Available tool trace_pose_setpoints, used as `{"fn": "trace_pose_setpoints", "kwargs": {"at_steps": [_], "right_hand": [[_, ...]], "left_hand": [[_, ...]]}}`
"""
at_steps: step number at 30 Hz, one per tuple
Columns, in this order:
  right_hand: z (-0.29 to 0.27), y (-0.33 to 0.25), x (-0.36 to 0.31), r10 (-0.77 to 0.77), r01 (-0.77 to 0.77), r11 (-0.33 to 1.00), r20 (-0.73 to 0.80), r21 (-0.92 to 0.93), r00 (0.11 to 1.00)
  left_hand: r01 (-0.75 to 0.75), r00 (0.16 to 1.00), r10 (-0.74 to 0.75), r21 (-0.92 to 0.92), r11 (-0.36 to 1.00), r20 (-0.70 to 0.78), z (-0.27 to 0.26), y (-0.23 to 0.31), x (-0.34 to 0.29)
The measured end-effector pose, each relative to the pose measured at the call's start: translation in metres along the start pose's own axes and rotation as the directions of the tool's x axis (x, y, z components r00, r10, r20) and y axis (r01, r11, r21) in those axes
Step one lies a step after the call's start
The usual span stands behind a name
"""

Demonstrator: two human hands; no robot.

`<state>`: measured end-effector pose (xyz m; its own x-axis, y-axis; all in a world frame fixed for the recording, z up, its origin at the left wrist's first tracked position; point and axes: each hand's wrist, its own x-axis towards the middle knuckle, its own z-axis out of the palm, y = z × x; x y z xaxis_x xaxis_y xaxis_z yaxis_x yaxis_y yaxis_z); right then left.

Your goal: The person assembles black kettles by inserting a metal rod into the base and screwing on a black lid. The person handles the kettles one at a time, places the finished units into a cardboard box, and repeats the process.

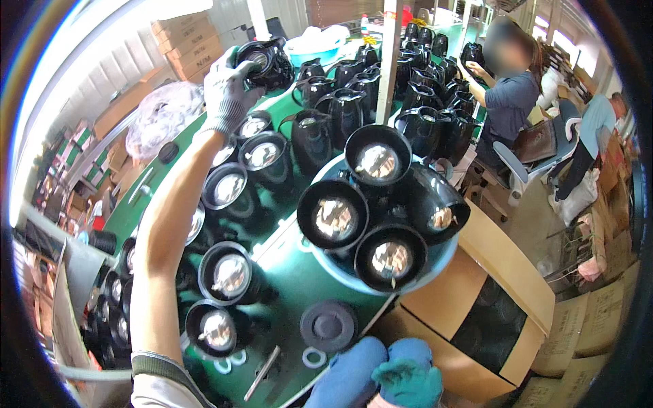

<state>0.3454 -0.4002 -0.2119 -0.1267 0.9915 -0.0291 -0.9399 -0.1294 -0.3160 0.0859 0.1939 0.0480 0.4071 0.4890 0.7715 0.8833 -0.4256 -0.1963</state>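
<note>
My left arm reaches to the far left of the table, where my left hand (230,92), in a pale knitted glove, has its fingers and thumb round a glossy black jug-like part (271,64) with a round opening. Low in the picture, in front of the blue trouser legs (350,377), is my right hand (408,382) in a green-coated glove. Its fingers do not show distinctly. Between the hands, several black jug bodies (226,272) with shiny silver insides stand mouth up. A blue basin (445,262) bears more such jug bodies (333,214).
Black jugs with handles (347,112) crowd the green table (292,299). A black disc (328,326), a pale ring (314,358) and a metal rod (262,372) lie nearby. An open carton (435,326) stands right. A person (507,95) works across the table, beside a chair (544,146).
</note>
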Motion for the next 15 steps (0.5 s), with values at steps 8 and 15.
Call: {"fn": "trace_pose_setpoints", "kwargs": {"at_steps": [8,15], "right_hand": [[0.013,0.000,0.027,-0.053,0.066,0.987,-0.094,0.143,0.994],[0.016,0.004,0.036,-0.062,0.078,0.986,-0.109,0.150,0.992]], "left_hand": [[-0.445,0.857,0.335,0.235,0.864,0.393,0.136,-0.005,0.049],[-0.407,0.873,0.306,0.222,0.886,0.378,0.187,-0.004,0.012]]}}
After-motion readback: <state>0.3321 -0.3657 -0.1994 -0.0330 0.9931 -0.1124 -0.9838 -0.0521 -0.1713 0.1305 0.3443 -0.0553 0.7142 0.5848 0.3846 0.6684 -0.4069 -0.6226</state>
